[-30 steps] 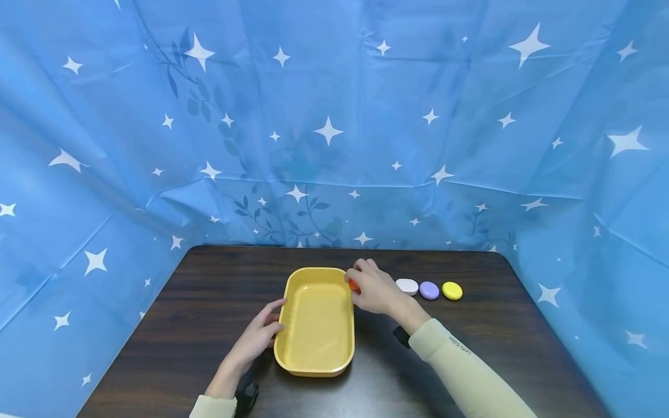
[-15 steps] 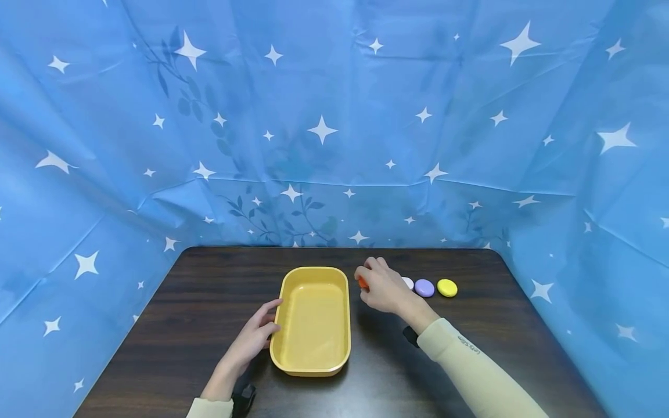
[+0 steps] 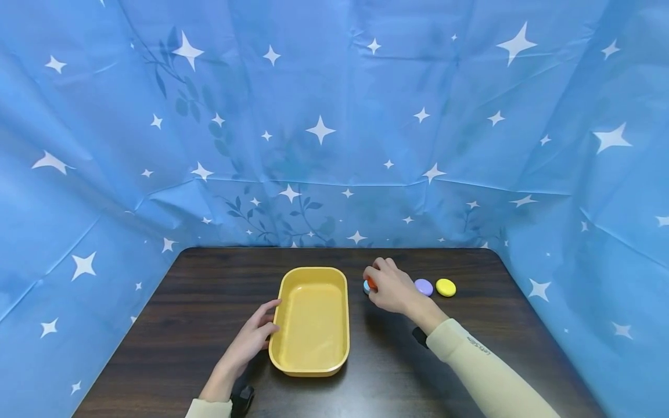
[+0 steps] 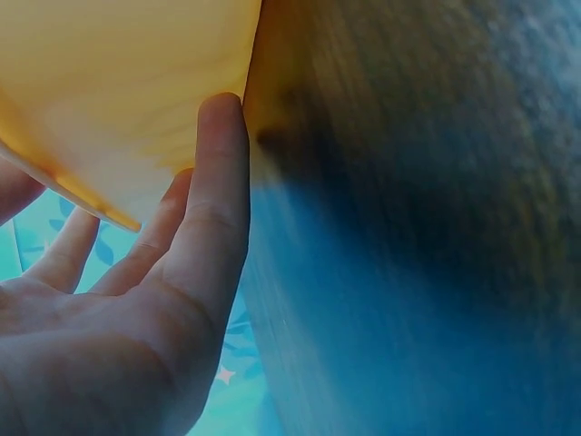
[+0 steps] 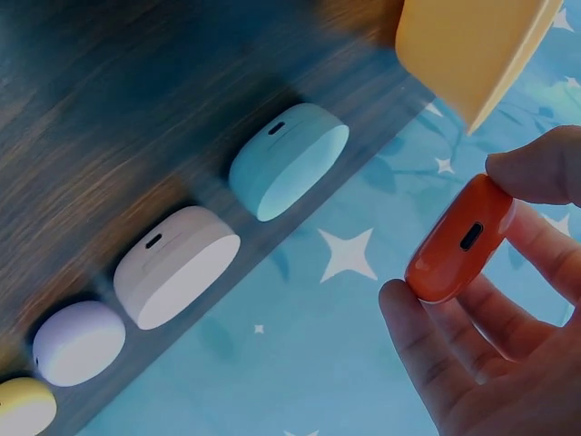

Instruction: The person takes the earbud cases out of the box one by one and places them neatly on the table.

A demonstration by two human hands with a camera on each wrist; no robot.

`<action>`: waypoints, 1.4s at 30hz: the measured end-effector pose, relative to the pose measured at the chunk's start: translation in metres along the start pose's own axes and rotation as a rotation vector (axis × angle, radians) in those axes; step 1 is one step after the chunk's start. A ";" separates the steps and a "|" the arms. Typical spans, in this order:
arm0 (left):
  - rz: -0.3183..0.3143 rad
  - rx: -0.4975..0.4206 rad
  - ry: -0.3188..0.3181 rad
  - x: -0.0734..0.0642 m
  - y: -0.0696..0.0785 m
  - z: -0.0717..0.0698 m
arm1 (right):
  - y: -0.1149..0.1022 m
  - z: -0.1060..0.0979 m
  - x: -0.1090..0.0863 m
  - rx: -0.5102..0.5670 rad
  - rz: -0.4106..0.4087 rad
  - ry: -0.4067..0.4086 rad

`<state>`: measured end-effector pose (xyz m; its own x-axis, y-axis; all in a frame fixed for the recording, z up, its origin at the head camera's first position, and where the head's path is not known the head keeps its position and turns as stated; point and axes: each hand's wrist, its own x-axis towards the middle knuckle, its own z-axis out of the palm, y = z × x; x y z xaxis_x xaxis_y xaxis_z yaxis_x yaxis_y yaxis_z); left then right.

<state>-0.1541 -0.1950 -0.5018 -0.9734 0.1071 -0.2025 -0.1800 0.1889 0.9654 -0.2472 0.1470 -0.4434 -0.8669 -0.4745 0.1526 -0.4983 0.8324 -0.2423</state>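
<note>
My right hand (image 3: 395,288) pinches an orange earbud case (image 5: 460,238) between thumb and fingertips, the small port on its side showing. In the head view a light blue earbud case (image 3: 366,287) peeks out beside that hand. The right wrist view shows it whole on the table, followed in a row by a white case (image 5: 176,267), a purple case (image 5: 80,344) and a yellow case (image 5: 25,407). My left hand (image 3: 247,341) rests against the left side of a yellow tray (image 3: 345,325), its fairly straight fingers touching the wall and rim.
Dark wood-grain table (image 3: 219,278) lies under everything, its rounded far edge against a blue curtain (image 3: 324,75) with white stars. The tray stands upright left of the row of cases; its inner floor shows no items.
My right hand has moved right with the orange earbud case, away from the tray's edge. It now hides the white case in the head view. The left hand stays at the tray.
</note>
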 end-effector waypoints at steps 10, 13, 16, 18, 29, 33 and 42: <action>0.004 0.025 0.001 -0.001 0.002 -0.001 | 0.013 -0.003 -0.005 -0.037 -0.009 -0.014; 0.004 0.027 0.009 -0.001 0.001 -0.001 | 0.017 -0.002 -0.007 -0.053 -0.015 -0.012; 0.008 0.028 0.011 -0.002 0.001 -0.001 | 0.023 -0.002 -0.009 -0.076 -0.016 -0.014; 0.009 0.026 0.015 -0.002 0.001 0.000 | 0.027 -0.001 -0.011 -0.086 -0.014 -0.013; -0.009 0.001 0.008 -0.001 0.002 0.001 | 0.048 0.001 -0.019 -0.086 0.035 -0.012; -0.007 -0.004 -0.002 -0.001 0.001 0.001 | 0.055 0.001 -0.021 -0.088 0.060 -0.008; 0.019 -0.007 -0.021 -0.002 -0.001 0.000 | 0.072 -0.003 -0.027 -0.092 0.103 -0.004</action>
<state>-0.1519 -0.1954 -0.5019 -0.9734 0.1311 -0.1879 -0.1630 0.1800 0.9701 -0.2595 0.2203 -0.4623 -0.9137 -0.3859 0.1275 -0.4033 0.8995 -0.1680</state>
